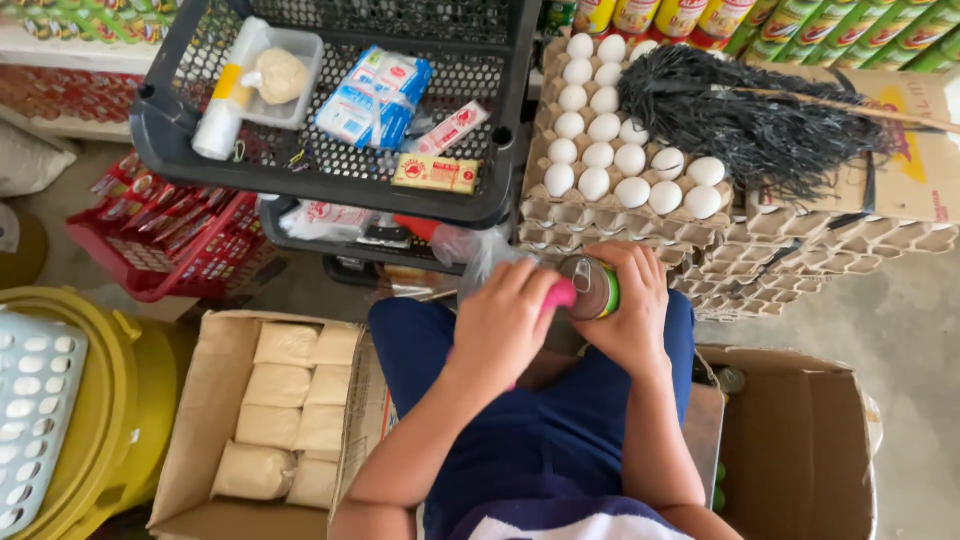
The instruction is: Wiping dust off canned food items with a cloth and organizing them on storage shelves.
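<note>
beside stacked egg trays, right hand grip wraps can, left hand wiping.

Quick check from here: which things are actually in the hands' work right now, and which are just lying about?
In hand:
right hand gripping the can
left hand pressing a pink cloth to its top

Lying about:
egg trays
black duster
dark crate
box of pale packets
red basket

Dark navy trousers cover the lap at 6 o'clock; a white band edges the bottom. Both forearms are bare, with no sleeves, rings or watch.
</note>
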